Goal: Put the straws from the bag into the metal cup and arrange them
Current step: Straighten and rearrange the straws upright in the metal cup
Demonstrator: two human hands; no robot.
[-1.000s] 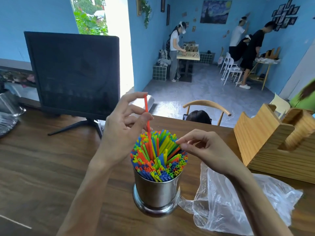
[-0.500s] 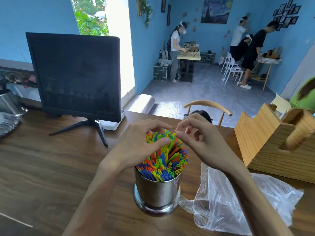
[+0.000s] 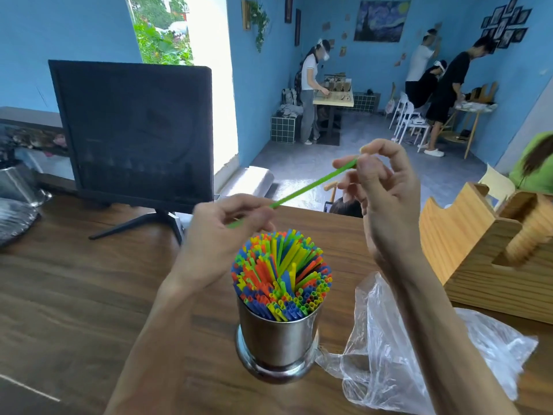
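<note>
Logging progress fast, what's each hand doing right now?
Left hand: pinching the lower end of the green straw.
Right hand: pinching the same straw's upper end, above the metal cup.

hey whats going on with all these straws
A person is filling a metal cup with coloured straws. The cup is packed and stands on the wooden table. Both hands hold one green straw above it: left hand at the lower end, right hand pinching the top. The plastic bag lies beside the cup.
</note>
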